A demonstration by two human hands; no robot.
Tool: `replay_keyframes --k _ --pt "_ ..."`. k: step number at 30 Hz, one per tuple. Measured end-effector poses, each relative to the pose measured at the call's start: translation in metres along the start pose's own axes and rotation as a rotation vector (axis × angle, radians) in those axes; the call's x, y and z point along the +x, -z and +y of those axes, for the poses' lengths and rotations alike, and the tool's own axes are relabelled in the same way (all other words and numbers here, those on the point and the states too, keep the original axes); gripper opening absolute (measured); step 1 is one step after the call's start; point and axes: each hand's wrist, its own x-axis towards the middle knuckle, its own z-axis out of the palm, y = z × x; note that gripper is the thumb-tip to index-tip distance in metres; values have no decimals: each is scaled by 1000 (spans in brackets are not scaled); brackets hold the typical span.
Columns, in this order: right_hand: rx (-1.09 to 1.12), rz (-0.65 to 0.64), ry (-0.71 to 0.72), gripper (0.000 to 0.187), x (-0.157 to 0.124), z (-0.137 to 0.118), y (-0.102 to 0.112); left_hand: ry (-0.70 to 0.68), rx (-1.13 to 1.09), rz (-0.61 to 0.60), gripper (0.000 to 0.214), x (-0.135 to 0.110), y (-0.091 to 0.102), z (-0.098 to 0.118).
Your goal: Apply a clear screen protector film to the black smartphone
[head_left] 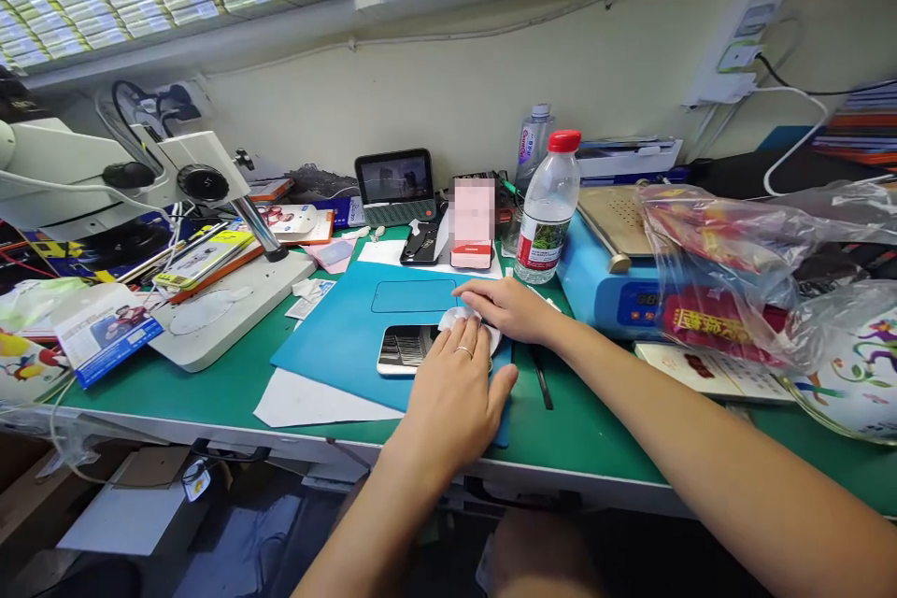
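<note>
A phone (pixel 405 346) with a dark, reflective screen and light edges lies flat on a blue mat (pixel 336 318). My left hand (pixel 455 374), with a ring on one finger, presses a white wipe (pixel 452 318) against the right part of the screen. Its fingers are extended over the wipe and its thumb points off to the right. Just behind the phone's right end, my right hand (pixel 508 306) reaches in from the right beside the wipe, fingers stretched leftward. The phone's right end is hidden under the wipe and hands.
A microscope stand (pixel 231 299) is at left. Behind the mat are a small display (pixel 394 177), a pink box (pixel 472 220) and a red-capped bottle (pixel 547 215). To the right sit a blue heating device (pixel 595 285) and a plastic bag (pixel 729 243). A thin black tool (pixel 543 381) lies beside the mat.
</note>
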Motion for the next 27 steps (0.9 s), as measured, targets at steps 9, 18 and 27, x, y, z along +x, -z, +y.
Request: replay_keyframes --k 9,18,27 --pt "-19 -32 2 38 0 -5 1 -40 83 51 60 -38 1 -19" --pt "-49 -65 -33 37 -3 -6 2 29 284 203 67 -84 -9 -61" --pt "-68 -94 -29 37 -2 -8 1 98 258 177 68 -93 -7 -58"
